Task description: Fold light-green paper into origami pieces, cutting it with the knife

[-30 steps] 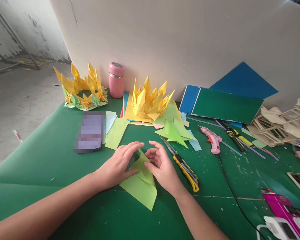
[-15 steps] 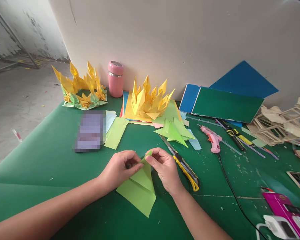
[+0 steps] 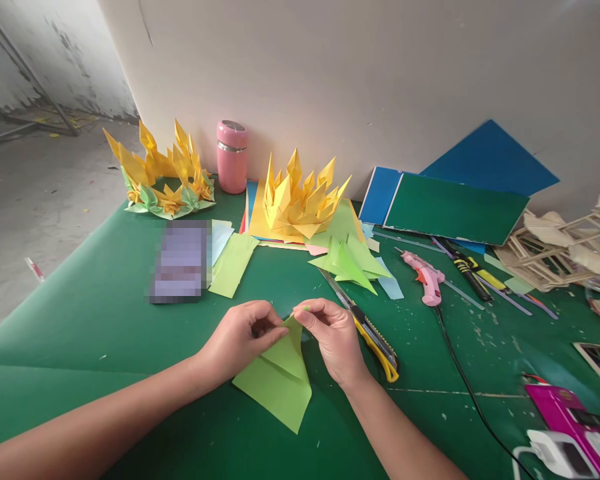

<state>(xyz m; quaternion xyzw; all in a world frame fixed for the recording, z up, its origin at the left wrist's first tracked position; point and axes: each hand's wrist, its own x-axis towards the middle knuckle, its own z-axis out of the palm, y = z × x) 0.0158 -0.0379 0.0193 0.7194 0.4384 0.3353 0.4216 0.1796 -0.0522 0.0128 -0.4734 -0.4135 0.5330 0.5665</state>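
A green sheet of paper (image 3: pixel 280 383), partly folded with a crease across it, lies at a slant near the table's front middle. My left hand (image 3: pixel 245 337) pinches its upper left edge between thumb and fingers. At the paper's top corner, my right hand (image 3: pixel 333 337) has thumb and index finger closed on the tip; a bit of green shows between them. Just right of that hand rests a yellow utility knife (image 3: pixel 375 343) with its blade out. Beyond the hands lie folded green paper pieces (image 3: pixel 347 263) and flat green paper strips (image 3: pixel 234 263).
Yellow folded-paper flower (image 3: pixel 303 207) stands on stacked coloured paper; a decorated yellow crown (image 3: pixel 165 177) is at far left beside a pink bottle (image 3: pixel 233 157). A pink glue gun (image 3: pixel 425 277) trails its black cord on the right. Wooden stick models (image 3: pixel 560 247) sit at the right edge.
My right thumb and index finger have shifted slightly and now cover more of the paper's top tip. The left hand and the rest of the sheet stay in place.
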